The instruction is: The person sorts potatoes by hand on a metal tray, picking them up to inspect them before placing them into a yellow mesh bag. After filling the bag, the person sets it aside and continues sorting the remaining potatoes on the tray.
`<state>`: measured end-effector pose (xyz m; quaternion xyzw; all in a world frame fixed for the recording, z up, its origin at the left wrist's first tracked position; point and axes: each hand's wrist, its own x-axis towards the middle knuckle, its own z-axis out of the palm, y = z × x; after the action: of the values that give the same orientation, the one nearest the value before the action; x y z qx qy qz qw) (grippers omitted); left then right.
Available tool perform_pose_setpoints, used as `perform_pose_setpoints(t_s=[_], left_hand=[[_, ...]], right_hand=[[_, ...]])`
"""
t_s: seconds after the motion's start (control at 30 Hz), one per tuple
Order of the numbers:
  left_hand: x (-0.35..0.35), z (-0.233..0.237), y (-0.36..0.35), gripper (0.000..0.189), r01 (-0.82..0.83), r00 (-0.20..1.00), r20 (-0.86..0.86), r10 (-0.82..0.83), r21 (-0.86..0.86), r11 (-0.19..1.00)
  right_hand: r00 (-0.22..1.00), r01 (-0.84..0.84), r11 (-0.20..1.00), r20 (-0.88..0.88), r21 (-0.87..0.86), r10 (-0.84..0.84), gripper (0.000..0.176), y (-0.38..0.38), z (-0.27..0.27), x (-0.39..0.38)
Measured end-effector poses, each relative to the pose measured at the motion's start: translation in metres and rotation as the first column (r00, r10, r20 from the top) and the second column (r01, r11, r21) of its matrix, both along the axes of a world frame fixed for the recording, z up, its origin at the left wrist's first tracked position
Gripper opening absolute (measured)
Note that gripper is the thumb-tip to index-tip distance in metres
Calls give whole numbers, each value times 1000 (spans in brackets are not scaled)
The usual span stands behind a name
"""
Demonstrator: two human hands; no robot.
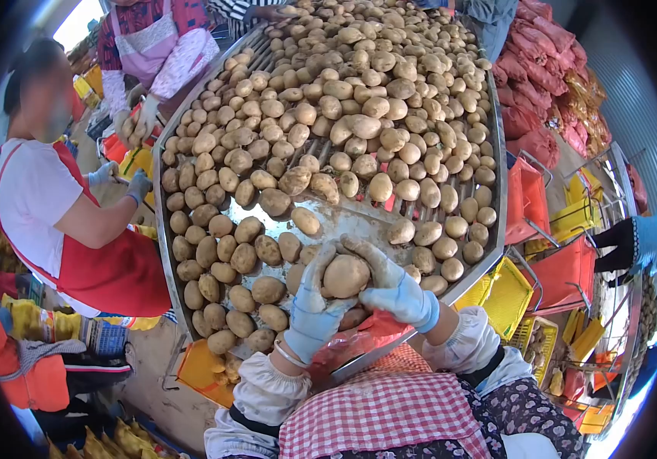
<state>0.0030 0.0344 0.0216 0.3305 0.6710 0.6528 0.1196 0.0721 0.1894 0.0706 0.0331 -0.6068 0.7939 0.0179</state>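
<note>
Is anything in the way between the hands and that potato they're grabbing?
No. The left hand and right hand, both in gloves, clasp the potato from either side and touch it. The other potatoes lie on the metal table beyond, not in between.

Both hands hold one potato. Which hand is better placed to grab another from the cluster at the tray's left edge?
Probably the left. The left hand cups the potato right beside that cluster; the right hand sits on the potato's far side.
</note>
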Motion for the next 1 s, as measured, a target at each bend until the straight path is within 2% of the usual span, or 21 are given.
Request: perform_pose_setpoints(t_s=[0.03, 0.1, 0.13, 0.17, 0.2, 0.23, 0.27, 0.3, 0.33, 0.37, 0.43, 0.5, 0.53, 0.57, 0.63, 0.67, 0.73, 0.8, 0.87, 0.9, 1.0], left_hand=[[3, -3, -1, 76, 12, 1000, -4, -12, 0, 1000], [12, -6, -3, 76, -65, 988, -136, 72, 51, 997], [18, -1, -1, 76, -50, 989, -139, 58, 57, 997], [27, 8, 2, 76, 38, 999, 31, -40, 50, 998], [33, 14, 4, 77, 126, 971, 200, -135, 54, 991], [34, 15, 3, 77, 140, 969, 198, -148, 56, 989], [34, 17, -1, 74, 180, 917, 338, -214, 130, 975], [34, 17, -4, 72, 204, 840, 465, -279, 206, 957], [34, 15, -9, 61, 272, 680, 606, -413, 314, 910], [34, 16, -11, 61, 277, 680, 603, -416, 314, 908], [33, 18, -13, 59, 240, 286, 753, -593, 543, 805], [27, 17, -9, 60, 202, 311, 763, -567, 530, 824], [23, 15, -5, 63, 169, 320, 779, -539, 513, 842], [22, 15, -2, 66, 137, 324, 797, -509, 493, 859], [20, 21, 7, 69, 98, 322, 824, -466, 460, 882], [20, 21, 13, 69, 90, 325, 846, -422, 416, 905], [23, 22, 22, 69, 77, 327, 870, -369, 364, 928], [30, 27, 35, 70, 107, 475, 834, -282, 264, 959], [40, 24, 49, 71, 107, 521, 819, -241, 218, 970], [44, 22, 54, 71, 115, 564, 799, -212, 178, 977], [43, 18, 56, 64, 265, 505, 794, -339, 231, 936]], right_hand=[[1000, 12, 1000, -4, 0, -12, 75, -5, 3, 3], [995, 95, 972, -41, 213, -88, 70, -16, 5, 13], [951, 292, 921, -177, 257, -252, 50, -23, -13, 12], [947, 307, 915, -182, 262, -265, 50, -18, -21, 16], [920, 390, 778, -232, 493, -315, 38, -12, -21, 20], [891, 448, 580, -289, 681, -349, 29, -7, -22, 22], [794, 608, 222, -588, 763, -154, 26, 2, -22, 16], [792, 611, 216, -589, 762, -161, 26, 7, -23, 17], [889, 448, 529, -300, 721, -345, 27, 11, -23, 19], [919, 311, 793, 48, 524, -391, 28, 15, -25, 20], [904, 309, 778, 84, 546, -419, 30, 13, -27, 22], [882, 413, 894, 168, 176, -441, 30, 7, -17, 27], [918, 366, 925, 125, 105, -377, 32, 11, -12, 30], [920, 360, 928, 128, 99, -371, 32, 13, -13, 27], [960, 273, 892, -50, 360, -274, 40, 18, -16, 21], [962, 254, 866, -17, 432, -274, 46, 25, -17, 20], [961, 259, 906, 4, 334, -276, 48, 37, -22, 23], [964, 254, 937, 20, 239, -266, 51, 46, -24, 24], [988, 149, 989, 41, -16, -148, 59, 49, -22, 26], [989, 145, 989, 43, -23, -144, 59, 53, -21, 25], [997, 73, 979, 18, 189, -78, 61, 68, -12, 27]])
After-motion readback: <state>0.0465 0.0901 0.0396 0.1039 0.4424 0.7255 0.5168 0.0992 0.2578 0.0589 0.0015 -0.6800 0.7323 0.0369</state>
